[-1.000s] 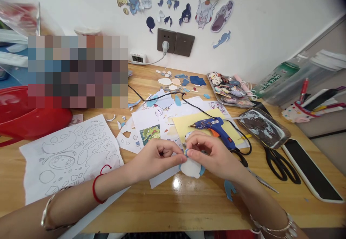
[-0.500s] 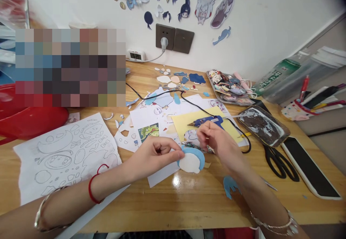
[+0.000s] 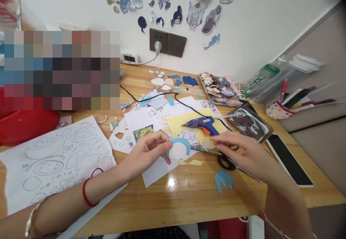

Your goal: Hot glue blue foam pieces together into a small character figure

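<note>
My left hand pinches a blue-and-white paper cutout by its left edge, above the table. The cutout has a rounded white middle with a blue band over it. To the right, my right hand hovers in front of the glue gun, its fingers drawn together. Blur hides what, if anything, lies between its fingertips. Beneath that hand, black-handled scissors lie partly covered. A blue paper piece with a jagged lower edge is on the table nearby. The blue glue gun rests on yellow paper.
A drawn-on sheet lies at the left. At the right are a brown tray, a phone-like black panel and a pen cup. A tray of cutouts stands behind. The black cord crosses the papers.
My right hand has moved right and slightly down, away from the cutout, uncovering the glue gun's handle. My left hand keeps the cutout. The whole view has shifted.
</note>
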Demonstrator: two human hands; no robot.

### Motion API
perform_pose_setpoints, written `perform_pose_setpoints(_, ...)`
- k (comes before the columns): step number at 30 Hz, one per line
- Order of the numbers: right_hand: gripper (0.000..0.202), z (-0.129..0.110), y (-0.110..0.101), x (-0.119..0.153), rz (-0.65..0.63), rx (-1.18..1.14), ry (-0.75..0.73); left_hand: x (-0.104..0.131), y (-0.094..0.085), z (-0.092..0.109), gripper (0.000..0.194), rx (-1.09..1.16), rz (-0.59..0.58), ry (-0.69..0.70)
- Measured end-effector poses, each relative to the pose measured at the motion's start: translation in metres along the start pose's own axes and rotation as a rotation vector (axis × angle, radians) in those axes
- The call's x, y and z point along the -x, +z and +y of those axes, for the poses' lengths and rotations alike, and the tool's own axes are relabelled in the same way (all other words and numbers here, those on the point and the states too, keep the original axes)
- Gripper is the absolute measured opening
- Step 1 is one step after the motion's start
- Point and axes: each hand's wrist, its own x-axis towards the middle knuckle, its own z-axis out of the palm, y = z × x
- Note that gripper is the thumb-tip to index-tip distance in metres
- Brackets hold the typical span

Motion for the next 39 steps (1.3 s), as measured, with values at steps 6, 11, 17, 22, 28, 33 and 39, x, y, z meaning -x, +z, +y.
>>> perform_pose_setpoints(6, 0.029, 0.014, 0.012, 0.059, -0.215, 0.335, 0.082, 0.0, 0.003, -0.002, 0.013, 0.136, -0.019, -0.132)
perform_pose_setpoints(11, 0.013, 0.011, 0.028, 0.065, -0.179, 0.259, 0.123, -0.002, 0.003, -0.004, 0.011, 0.144, -0.002, -0.17)
perform_pose_setpoints(17, 0.014, -0.003, 0.025, 0.058, -0.068, 0.062, 0.217, -0.004, 0.0, -0.006, 0.007, 0.185, -0.005, -0.157)
perform_pose_setpoints(22, 0.014, -0.021, 0.023, 0.039, -0.077, -0.358, 0.239, -0.005, -0.002, -0.007, 0.007, 0.185, -0.054, -0.178)
perform_pose_setpoints(28, 0.016, -0.035, 0.029, -0.014, -0.109, -0.631, 0.155, -0.006, 0.0, -0.006, 0.014, 0.188, -0.09, -0.201)
perform_pose_setpoints(33, 0.013, -0.04, 0.038, -0.046, -0.15, -0.572, 0.085, -0.006, 0.001, -0.003, 0.019, 0.212, -0.076, -0.236)
perform_pose_setpoints(39, 0.014, -0.039, 0.045, -0.054, -0.091, -0.507, 0.017, -0.006, 0.001, -0.003, 0.023, 0.231, -0.061, -0.237)
